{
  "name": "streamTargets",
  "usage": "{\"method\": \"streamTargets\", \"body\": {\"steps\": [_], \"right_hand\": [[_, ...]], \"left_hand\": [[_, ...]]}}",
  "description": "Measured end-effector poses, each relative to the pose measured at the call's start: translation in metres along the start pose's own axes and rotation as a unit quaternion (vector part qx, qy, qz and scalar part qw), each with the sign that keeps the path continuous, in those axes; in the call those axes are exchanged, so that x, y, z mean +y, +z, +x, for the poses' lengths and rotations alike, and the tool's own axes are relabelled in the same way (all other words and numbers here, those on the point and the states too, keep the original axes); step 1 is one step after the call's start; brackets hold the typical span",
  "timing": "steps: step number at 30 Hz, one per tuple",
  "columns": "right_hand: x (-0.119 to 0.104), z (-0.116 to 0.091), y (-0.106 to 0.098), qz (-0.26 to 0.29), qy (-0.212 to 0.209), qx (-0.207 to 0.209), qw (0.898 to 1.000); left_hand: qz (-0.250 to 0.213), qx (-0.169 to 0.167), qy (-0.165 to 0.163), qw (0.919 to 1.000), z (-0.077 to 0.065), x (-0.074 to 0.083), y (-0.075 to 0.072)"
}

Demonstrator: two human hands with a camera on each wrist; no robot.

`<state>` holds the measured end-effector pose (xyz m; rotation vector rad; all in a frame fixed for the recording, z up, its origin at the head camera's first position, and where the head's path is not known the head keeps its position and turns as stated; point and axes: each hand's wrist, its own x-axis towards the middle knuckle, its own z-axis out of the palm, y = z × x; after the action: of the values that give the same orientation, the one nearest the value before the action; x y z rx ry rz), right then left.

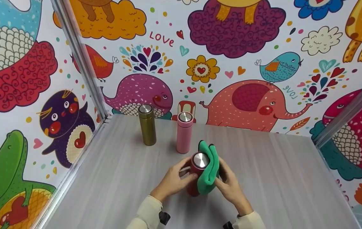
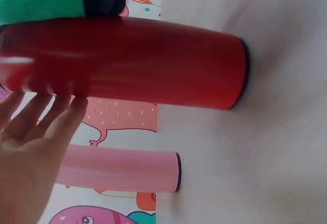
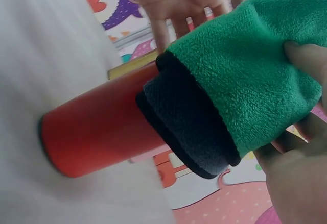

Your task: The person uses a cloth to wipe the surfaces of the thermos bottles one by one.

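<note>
A red thermos (image 1: 193, 190) with a shiny metal lid stands upright on the table. My left hand (image 1: 175, 179) grips its upper part from the left, fingertips touching the red side (image 2: 153, 63) in the left wrist view. A folded green cloth (image 1: 210, 171) with a dark inner side lies against the thermos's right side. My right hand (image 1: 231, 186) holds this cloth; in the right wrist view its thumb lies on the green face (image 3: 245, 81) and its fingers are partly hidden behind.
Behind the red thermos stand a pink thermos (image 1: 184, 136) and, farther left, an olive-gold thermos (image 1: 148, 128). The grey table (image 1: 263, 159) is bordered by walls printed with cartoon animals (image 1: 247, 105) and metal corner posts (image 1: 82, 57).
</note>
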<state>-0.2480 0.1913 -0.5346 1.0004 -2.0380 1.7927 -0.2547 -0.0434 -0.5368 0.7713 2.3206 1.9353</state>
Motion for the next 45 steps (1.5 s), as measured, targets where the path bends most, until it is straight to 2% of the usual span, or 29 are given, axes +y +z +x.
{"method": "streamTargets", "body": {"steps": [4, 11, 14, 18, 21, 23, 25, 30, 33, 37, 45], "right_hand": [[0.012, -0.011, 0.004, 0.007, 0.055, 0.002, 0.998], [0.041, -0.038, 0.014, 0.034, 0.135, -0.011, 0.990], [0.051, -0.049, 0.016, 0.015, 0.169, -0.022, 0.985], [0.055, -0.055, 0.017, -0.009, 0.216, -0.027, 0.976], [0.052, -0.053, 0.016, -0.003, 0.244, -0.018, 0.970], [0.048, -0.049, 0.015, 0.006, 0.238, -0.009, 0.971], [0.044, -0.044, 0.014, 0.019, 0.211, -0.004, 0.977], [0.032, -0.026, 0.009, 0.035, 0.115, -0.004, 0.993], [0.021, -0.015, 0.006, 0.031, 0.081, -0.001, 0.996], [0.007, -0.002, 0.001, 0.029, 0.042, 0.011, 0.999], [-0.011, 0.011, -0.004, -0.009, -0.012, 0.022, 1.000]], "left_hand": [[0.019, 0.006, -0.009, 0.9998, 0.001, 0.000, 0.004], [0.040, 0.039, -0.040, 0.9976, 0.004, -0.001, 0.012], [0.041, 0.050, -0.051, 0.9966, 0.004, -0.002, 0.013], [0.047, 0.055, -0.058, 0.9957, 0.005, -0.001, 0.011], [0.049, 0.056, -0.053, 0.9958, 0.006, 0.001, 0.009], [0.048, 0.059, -0.045, 0.9961, 0.006, 0.002, 0.008], [0.042, 0.061, -0.032, 0.9967, 0.006, 0.001, 0.006], [0.025, 0.058, -0.026, 0.9977, 0.005, -0.001, 0.002], [0.027, 0.057, -0.036, 0.9974, 0.006, -0.001, 0.000], [0.033, 0.050, -0.031, 0.9977, 0.007, 0.000, -0.002], [-0.014, 0.028, -0.012, 0.9994, 0.005, 0.001, -0.002]]}}
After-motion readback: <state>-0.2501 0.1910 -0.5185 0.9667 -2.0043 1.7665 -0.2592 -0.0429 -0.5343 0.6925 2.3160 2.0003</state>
